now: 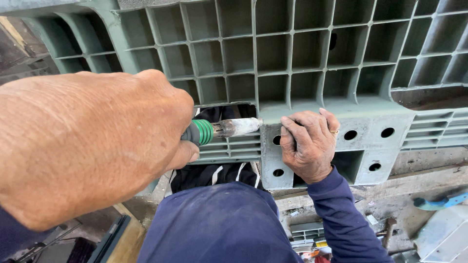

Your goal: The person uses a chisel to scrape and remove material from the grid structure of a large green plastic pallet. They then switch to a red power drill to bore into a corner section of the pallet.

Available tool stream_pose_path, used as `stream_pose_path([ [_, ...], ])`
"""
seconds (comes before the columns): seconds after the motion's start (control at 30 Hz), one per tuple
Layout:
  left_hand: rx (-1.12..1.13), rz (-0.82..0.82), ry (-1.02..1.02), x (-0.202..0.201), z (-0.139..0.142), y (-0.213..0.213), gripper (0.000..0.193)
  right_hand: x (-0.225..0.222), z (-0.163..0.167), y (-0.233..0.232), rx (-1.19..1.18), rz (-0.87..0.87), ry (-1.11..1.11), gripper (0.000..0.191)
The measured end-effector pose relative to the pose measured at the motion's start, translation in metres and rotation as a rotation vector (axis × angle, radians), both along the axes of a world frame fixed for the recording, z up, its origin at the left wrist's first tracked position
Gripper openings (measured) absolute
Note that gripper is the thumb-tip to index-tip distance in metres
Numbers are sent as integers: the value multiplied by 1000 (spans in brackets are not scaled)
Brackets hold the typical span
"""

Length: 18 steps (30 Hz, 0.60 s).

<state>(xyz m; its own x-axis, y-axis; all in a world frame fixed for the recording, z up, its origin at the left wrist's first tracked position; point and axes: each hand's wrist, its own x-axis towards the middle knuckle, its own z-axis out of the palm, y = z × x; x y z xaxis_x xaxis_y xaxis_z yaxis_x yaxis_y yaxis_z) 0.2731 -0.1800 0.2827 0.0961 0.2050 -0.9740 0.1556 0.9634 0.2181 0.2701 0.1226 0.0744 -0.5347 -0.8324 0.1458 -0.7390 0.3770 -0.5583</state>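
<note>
A grey-green plastic pallet (292, 53) with a ribbed grid underside fills the upper view. My left hand (92, 141), very close to the camera, is shut on a tool with a green ribbed handle (202, 131) and a worn metal shaft (239, 126). The shaft's tip touches the pallet's block edge at the middle. My right hand (308, 143), in a dark blue sleeve with a ring on one finger, grips the pallet's block beside several round holes (350, 135).
My dark blue trouser leg (219, 224) is below the pallet. A concrete ledge (414, 182) runs at the right. A blue object (438, 201), a pale metal sheet (443, 236) and small scraps lie at the lower right. Wood and dark debris sit at the lower left.
</note>
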Motion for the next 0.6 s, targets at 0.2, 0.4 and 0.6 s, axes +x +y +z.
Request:
stream_pose_path([
  [0.2, 9, 4, -4, 3, 0, -1, 32, 0, 1, -2, -10, 1, -2, 21],
  [0.4, 52, -19, 17, 6, -4, -4, 34, 0, 1, -1, 7, -5, -8, 21],
  [0.6, -107, 201, 13, 5, -4, -3, 40, 0, 1, -2, 3, -11, -4, 21],
])
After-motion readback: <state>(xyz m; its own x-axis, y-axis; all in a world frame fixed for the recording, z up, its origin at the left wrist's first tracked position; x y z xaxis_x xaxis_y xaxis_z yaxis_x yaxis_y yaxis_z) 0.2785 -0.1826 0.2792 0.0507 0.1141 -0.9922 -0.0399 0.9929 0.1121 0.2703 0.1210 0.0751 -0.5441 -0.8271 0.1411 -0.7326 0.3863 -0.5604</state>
